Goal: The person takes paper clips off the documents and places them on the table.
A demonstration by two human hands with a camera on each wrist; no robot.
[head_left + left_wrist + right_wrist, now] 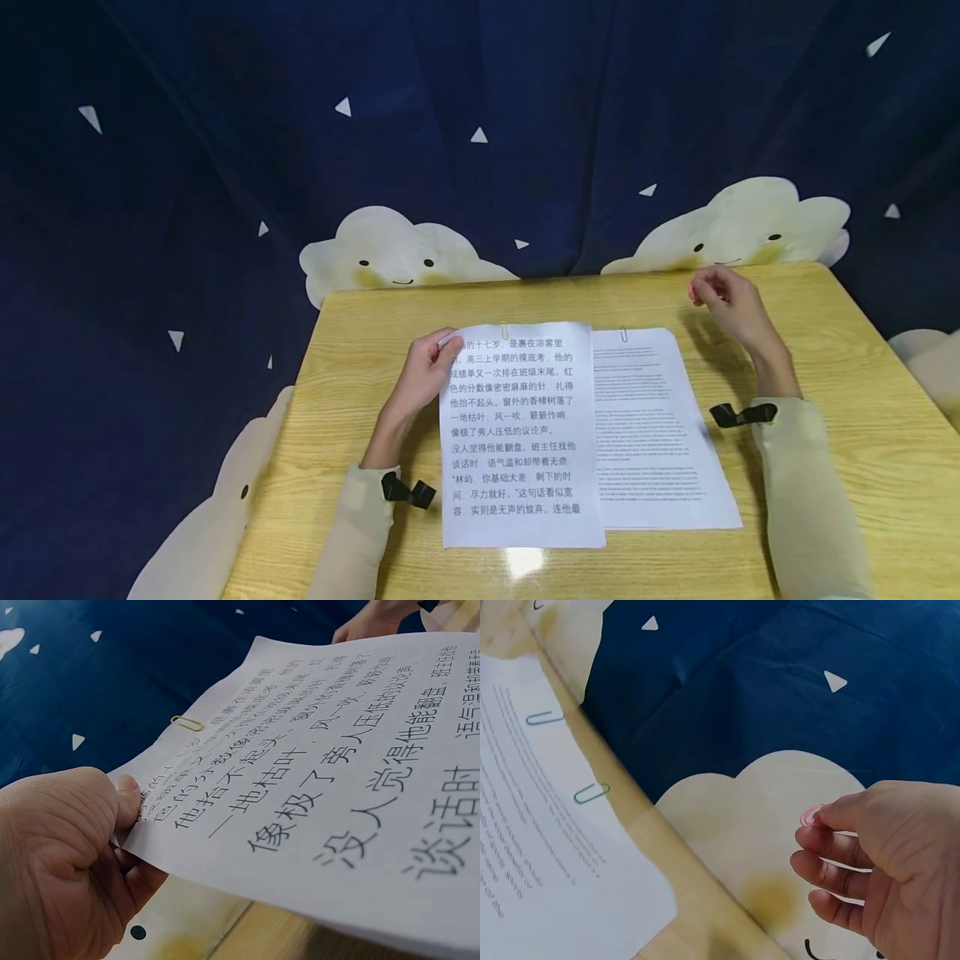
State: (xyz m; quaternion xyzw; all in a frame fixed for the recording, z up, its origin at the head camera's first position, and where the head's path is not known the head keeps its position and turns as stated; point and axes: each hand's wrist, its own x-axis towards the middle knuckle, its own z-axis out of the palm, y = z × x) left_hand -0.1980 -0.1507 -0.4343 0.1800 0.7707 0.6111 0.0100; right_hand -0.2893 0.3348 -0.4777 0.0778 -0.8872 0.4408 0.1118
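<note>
My left hand (426, 368) grips the upper left corner of a sheaf of paper (517, 442) with large Chinese print, thumb on top and fingers beneath. A yellow paper clip (187, 722) sits on this sheaf's top edge. Between right thumb and fingertips I pinch a small pink paper clip (810, 816); that right hand (733, 310) is raised near the table's far edge, apart from the papers. Partly under the Chinese sheaf lies another sheaf (652, 450) with small print. On its top edge, the right wrist view shows a blue paper clip (544, 718) and a green paper clip (592, 793).
Both sheaves are over a light wooden table (847, 350). Behind it hangs a dark blue curtain (480, 192) with white triangles and smiling clouds. A black strap (742, 414) sits at the right wrist, and another strap (408, 491) at the left.
</note>
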